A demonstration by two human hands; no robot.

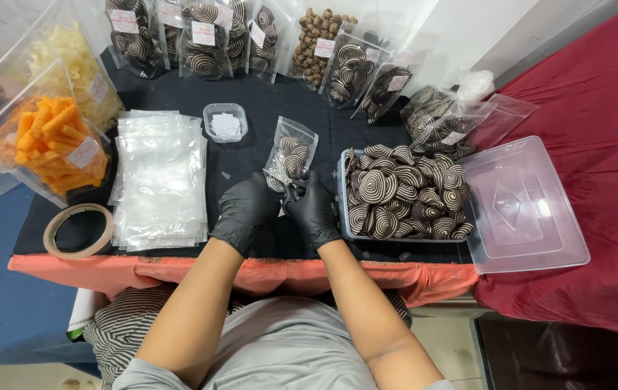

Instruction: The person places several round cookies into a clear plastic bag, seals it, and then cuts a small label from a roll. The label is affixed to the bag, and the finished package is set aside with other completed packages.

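Holding a clear pouch of spiral snacks at table centre

Gripping with both black-gloved hands, the person pinches the bottom of a small clear pouch (291, 154) that lies on the dark table (265, 101). The left hand (245, 211) curls at the pouch's 7 o'clock corner; the right hand (314, 209) closes on its 5 o'clock corner, fingers touching the plastic. The pouch is glossy and crinkled, part filled with round brown-and-cream spiral snacks.

At 3 o'clock of the hands stands a clear rectangular tub (341, 195) heaped with the same ridged spiral discs, its flat lid (522, 206) lying further toward 3 o'clock on a red cloth (598, 144). At 9 o'clock a stack of empty flat pouches (161, 180) lies smooth and shiny, with a tape roll (78, 231) beyond it near the table's edge. At 11 o'clock sits a small clear cup (225, 121) holding white slips. Sealed bags of spiral snacks (204, 36) line the far edge at 12 o'clock; bags of orange sticks (56, 141) lean at 10 o'clock.

Bare table shows between the stack and the hands. The near edge, draped in salmon cloth, runs just below the wrists.

What the gloved fingertips pinch at the pouch's bottom is hard to make out; bags at the left are cut off by the frame.
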